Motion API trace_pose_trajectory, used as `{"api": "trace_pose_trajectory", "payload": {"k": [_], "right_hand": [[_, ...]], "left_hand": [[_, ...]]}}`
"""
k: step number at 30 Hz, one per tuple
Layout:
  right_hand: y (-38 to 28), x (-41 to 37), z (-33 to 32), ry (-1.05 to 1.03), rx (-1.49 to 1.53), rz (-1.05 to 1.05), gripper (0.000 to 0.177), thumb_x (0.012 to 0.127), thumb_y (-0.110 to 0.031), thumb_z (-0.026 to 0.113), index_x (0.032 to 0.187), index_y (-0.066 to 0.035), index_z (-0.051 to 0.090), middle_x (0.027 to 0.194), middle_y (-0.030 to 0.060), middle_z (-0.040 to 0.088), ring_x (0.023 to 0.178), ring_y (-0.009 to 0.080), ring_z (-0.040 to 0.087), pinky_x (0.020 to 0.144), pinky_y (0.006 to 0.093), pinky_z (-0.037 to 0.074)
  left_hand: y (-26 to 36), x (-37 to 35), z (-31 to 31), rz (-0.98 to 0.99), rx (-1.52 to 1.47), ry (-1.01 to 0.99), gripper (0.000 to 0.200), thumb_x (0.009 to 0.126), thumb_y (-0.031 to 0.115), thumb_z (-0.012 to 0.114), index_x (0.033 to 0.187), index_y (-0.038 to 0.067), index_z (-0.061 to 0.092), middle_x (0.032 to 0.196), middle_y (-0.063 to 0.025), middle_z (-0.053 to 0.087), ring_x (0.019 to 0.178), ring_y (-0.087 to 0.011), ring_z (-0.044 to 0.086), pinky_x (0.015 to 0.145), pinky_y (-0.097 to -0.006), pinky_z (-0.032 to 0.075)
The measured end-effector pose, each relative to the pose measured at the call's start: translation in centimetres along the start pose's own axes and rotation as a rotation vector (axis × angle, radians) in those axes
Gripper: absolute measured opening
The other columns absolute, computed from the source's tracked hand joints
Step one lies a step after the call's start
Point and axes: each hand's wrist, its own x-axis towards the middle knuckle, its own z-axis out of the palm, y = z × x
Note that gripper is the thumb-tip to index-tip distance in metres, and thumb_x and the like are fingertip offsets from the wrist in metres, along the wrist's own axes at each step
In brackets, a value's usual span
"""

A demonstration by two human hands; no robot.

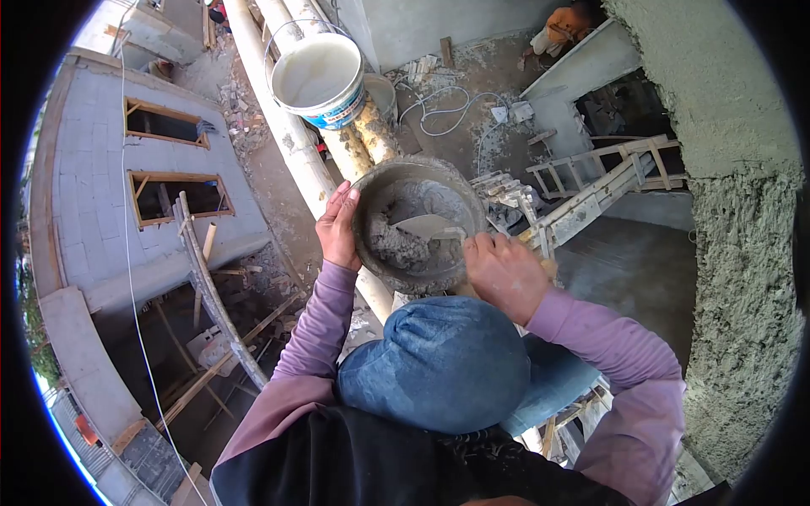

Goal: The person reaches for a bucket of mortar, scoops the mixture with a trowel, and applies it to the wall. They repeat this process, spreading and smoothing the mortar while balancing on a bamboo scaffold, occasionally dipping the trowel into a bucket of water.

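Observation:
A round, mortar-crusted bowl [372,263] sits in front of my knees with wet grey mortar [398,244] inside. My left hand [339,228] grips its left rim, thumb on top. On the right side, my right hand [509,274] is closed around the handle of a trowel [426,226]. The trowel's metal blade lies in the bowl against the mortar. Part of the handle is hidden by my fingers.
A white bucket [319,80] stands on the bamboo poles [344,148] beyond the bowl. Rough plastered wall [747,278] rises at my right. Far below are a wooden ladder [603,160], a hose [447,110], rubble and a person in orange [564,27]. A block wall with window frames [173,202] stands left.

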Motion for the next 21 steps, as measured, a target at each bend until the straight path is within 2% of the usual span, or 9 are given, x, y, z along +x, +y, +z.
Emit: {"api": "trace_pose_trajectory", "payload": {"k": [2,4,6,8,10,13,16,20,21], "right_hand": [[1.0,-0.3,-2.7,-0.101,-0.119,0.068,0.022,0.072,-0.011,0.067,0.089,0.004,0.068,0.085,0.0185,0.064,0.08,0.0289,0.069,0.067,0.0369,0.056],[3.4,1.1,-0.9,-0.298,0.037,0.115,0.023,0.072,-0.009,0.068,0.092,0.002,0.069,0.089,0.022,0.066,0.086,0.0303,0.07,0.069,0.0368,0.056],[3.6,1.7,1.4,-0.406,0.219,0.159,0.021,0.075,-0.007,0.067,0.094,0.001,0.07,0.092,0.0249,0.067,0.089,0.0313,0.07,0.071,0.0367,0.056],[1.8,1.6,4.1,-0.44,0.428,0.175,0.018,0.079,-0.006,0.064,0.094,0.0,0.071,0.095,0.0273,0.068,0.091,0.032,0.071,0.072,0.0366,0.057],[-0.8,1.4,8.5,-0.411,0.601,0.246,0.019,0.089,-0.013,0.062,0.095,0.002,0.07,0.092,0.0221,0.07,0.082,0.0279,0.071,0.07,0.0336,0.056],[-2.4,2.8,9.9,-0.728,1.536,0.6,0.029,0.095,-0.025,0.062,0.101,0.002,0.068,0.088,0.0148,0.069,0.074,0.0203,0.068,0.067,0.0302,0.055],[-2.1,2.6,9.6,-0.707,2.082,0.784,0.035,0.097,-0.032,0.061,0.106,0.001,0.065,0.084,0.0081,0.065,0.07,0.0155,0.065,0.064,0.0296,0.054],[1.7,1.0,6.4,-0.752,2.106,0.785,0.033,0.099,-0.032,0.058,0.103,0.0,0.064,0.082,0.0074,0.065,0.067,0.0159,0.064,0.062,0.031,0.053],[2.3,0.5,5.5,-0.75,1.94,0.712,0.03,0.098,-0.03,0.059,0.101,-0.001,0.065,0.082,0.0082,0.065,0.068,0.0165,0.065,0.062,0.0311,0.053]], "left_hand": [[0.0,-0.4,-0.4,0.0,-0.002,-0.004,0.047,0.093,0.019,0.069,0.132,-0.004,0.058,0.127,-0.0056,0.061,0.12,-0.0142,0.053,0.107,-0.0285,0.037],[-0.4,-0.7,-0.5,0.011,-0.023,-0.029,0.047,0.093,0.019,0.069,0.132,-0.004,0.058,0.128,-0.0059,0.061,0.12,-0.0142,0.053,0.106,-0.0285,0.037],[-0.6,-0.7,-0.3,0.043,-0.021,-0.003,0.04,0.094,0.015,0.068,0.127,-0.004,0.061,0.13,-0.0076,0.059,0.121,-0.0152,0.053,0.107,-0.029,0.038],[-0.3,-0.9,0.1,0.057,-0.05,0.051,0.029,0.093,0.008,0.068,0.119,-0.006,0.067,0.132,-0.0099,0.057,0.122,-0.0166,0.052,0.107,-0.0299,0.039],[-0.6,-1.1,-0.9,0.063,-0.04,0.043,0.029,0.093,0.009,0.068,0.118,-0.005,0.067,0.132,-0.0096,0.057,0.122,-0.0168,0.052,0.107,-0.0302,0.039],[-0.7,-1.0,-1.4,0.052,-0.029,0.037,0.029,0.093,0.009,0.068,0.118,-0.005,0.068,0.132,-0.009,0.057,0.122,-0.0166,0.052,0.107,-0.0304,0.039],[-0.6,-0.2,-2.1,0.024,-0.043,0.01,0.03,0.093,0.011,0.068,0.119,-0.004,0.068,0.132,-0.0083,0.058,0.121,-0.016,0.053,0.107,-0.0302,0.039],[-0.4,1.2,-3.5,-0.002,0.016,-0.022,0.031,0.094,0.015,0.068,0.119,-0.003,0.068,0.131,-0.0075,0.059,0.119,-0.0153,0.054,0.106,-0.0296,0.04],[-0.3,1.5,-3.8,-0.058,-0.055,-0.033,0.031,0.094,0.016,0.068,0.119,-0.003,0.068,0.131,-0.0074,0.059,0.118,-0.0152,0.054,0.106,-0.0295,0.04]]}}
